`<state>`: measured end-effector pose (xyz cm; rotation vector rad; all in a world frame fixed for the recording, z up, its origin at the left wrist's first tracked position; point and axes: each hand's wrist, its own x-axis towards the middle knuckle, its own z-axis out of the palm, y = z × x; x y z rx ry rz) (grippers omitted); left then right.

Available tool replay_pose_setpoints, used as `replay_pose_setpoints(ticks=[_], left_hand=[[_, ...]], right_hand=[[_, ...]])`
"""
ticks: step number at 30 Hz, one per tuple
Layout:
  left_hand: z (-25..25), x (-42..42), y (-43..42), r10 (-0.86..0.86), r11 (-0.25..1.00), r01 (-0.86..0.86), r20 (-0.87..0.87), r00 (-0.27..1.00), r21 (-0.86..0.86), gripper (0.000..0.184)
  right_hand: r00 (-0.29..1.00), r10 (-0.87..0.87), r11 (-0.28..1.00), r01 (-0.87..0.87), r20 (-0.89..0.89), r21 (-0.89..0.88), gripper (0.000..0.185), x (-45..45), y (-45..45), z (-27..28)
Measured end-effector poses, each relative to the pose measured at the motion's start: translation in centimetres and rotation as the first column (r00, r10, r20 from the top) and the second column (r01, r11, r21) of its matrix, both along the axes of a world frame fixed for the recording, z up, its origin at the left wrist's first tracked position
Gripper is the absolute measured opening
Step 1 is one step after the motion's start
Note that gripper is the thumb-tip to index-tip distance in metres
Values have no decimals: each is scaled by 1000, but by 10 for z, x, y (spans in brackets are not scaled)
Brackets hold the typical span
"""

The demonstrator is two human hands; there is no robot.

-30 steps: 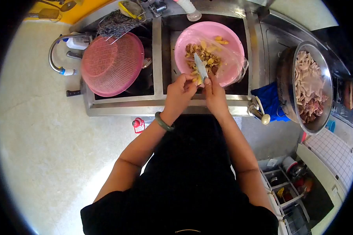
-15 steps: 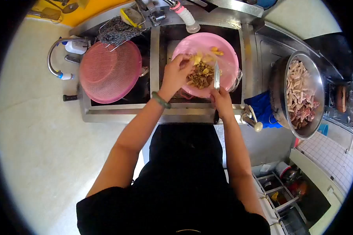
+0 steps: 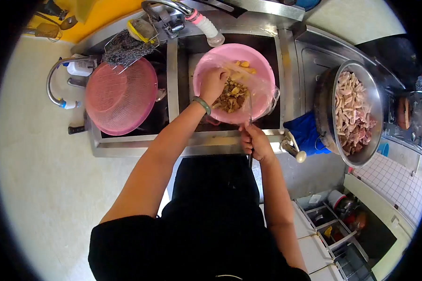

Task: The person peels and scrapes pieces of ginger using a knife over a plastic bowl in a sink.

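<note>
A pink basin [image 3: 206,63] stands in the sink with a clear plastic bag [image 3: 260,86] spread inside it. Brown and yellow chopped pieces [image 3: 233,93] lie in the bag, and a few yellow pieces [image 3: 244,65] are near the basin's far side. My left hand [image 3: 214,85], with a green bangle on the wrist, reaches over the basin's left side. Its fingers are curled by the bag; what they pinch is hidden. My right hand [image 3: 257,144] is closed round the handle of a knife [image 3: 250,108] at the basin's near rim, blade pointing away from me.
Left of the basin lies a pink mesh colander [image 3: 122,96], below a wire rack with a scouring pad [image 3: 126,49]. A faucet [image 3: 206,28] overhangs the sink. On the right, a steel bowl [image 3: 377,117] holds pale and reddish meat pieces beside a blue cloth [image 3: 307,133].
My left hand has moved down toward the basin's left side. The knife and my right hand have dropped back toward the near rim, its blade now seen more edge-on. The view has shifted slightly.
</note>
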<state>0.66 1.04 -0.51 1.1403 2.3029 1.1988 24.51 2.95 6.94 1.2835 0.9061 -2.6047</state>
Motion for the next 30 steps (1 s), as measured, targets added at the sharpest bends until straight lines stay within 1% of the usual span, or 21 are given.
replay_pose_setpoints(ticks=[1,2,4,5,6,7,8,9,10,11,12,14,15,18,21,24,27,30], left_hand=[[-2,1,1,-1,1000,1,-38,999,-4,23],[-4,-1,3,28,997,-15,-165,986,79,24],[16,-6,11,122,969,-22,-398,909,246,25],[25,-10,10,122,982,-38,-470,874,185,25],[33,-17,6,116,991,-58,-541,833,123,25],[37,-24,1,101,995,-79,-609,787,63,25],[28,-34,-6,55,998,-53,-571,819,20,24],[12,-46,-14,11,999,-28,-529,848,-24,22],[8,-55,-17,-30,998,-3,-485,874,-67,21],[3,-64,-18,-29,984,-25,-303,952,-174,16],[7,-67,-21,-17,993,-25,-339,941,-118,15],[12,-68,-28,10,1000,-15,-398,918,-11,12],[27,-62,-31,37,998,-15,-428,903,54,10],[24,-60,-41,84,996,-79,-144,986,41,10],[11,-69,-49,70,982,8,-400,914,190,10],[12,-69,-50,-13,991,39,-199,980,130,12],[21,-63,-48,67,997,-58,-184,981,54,12],[23,-66,-51,66,997,-58,-170,983,48,14]], right_hand=[[999,5,999,-7,-34,-39,37,0,2,1],[998,-3,998,-1,-57,-65,36,0,3,3],[995,-13,993,1,-100,-117,34,-4,9,7],[996,80,985,-73,-40,153,34,-9,11,4],[987,154,900,-156,39,407,33,-17,13,2],[971,199,744,-238,132,624,33,-25,15,-1],[948,214,528,-314,235,789,32,-32,18,-3],[843,163,174,-536,513,826,30,-36,23,-4],[881,42,133,-473,472,871,30,-35,27,-5],[907,-75,82,-409,415,909,31,-33,34,-6],[920,-184,22,-348,346,937,33,-33,39,-6],[934,-255,-198,-306,252,931,33,-31,49,-2],[937,-289,-310,-285,196,907,34,-30,54,1],[914,-222,-132,-373,339,919,32,-25,58,-13],[808,-195,-55,-574,555,817,31,-21,63,-18],[871,-207,-215,-485,445,848,29,-14,54,-12],[855,-205,-259,-516,476,816,28,-12,45,1],[824,-189,-203,-565,534,800,26,-14,39,9]])
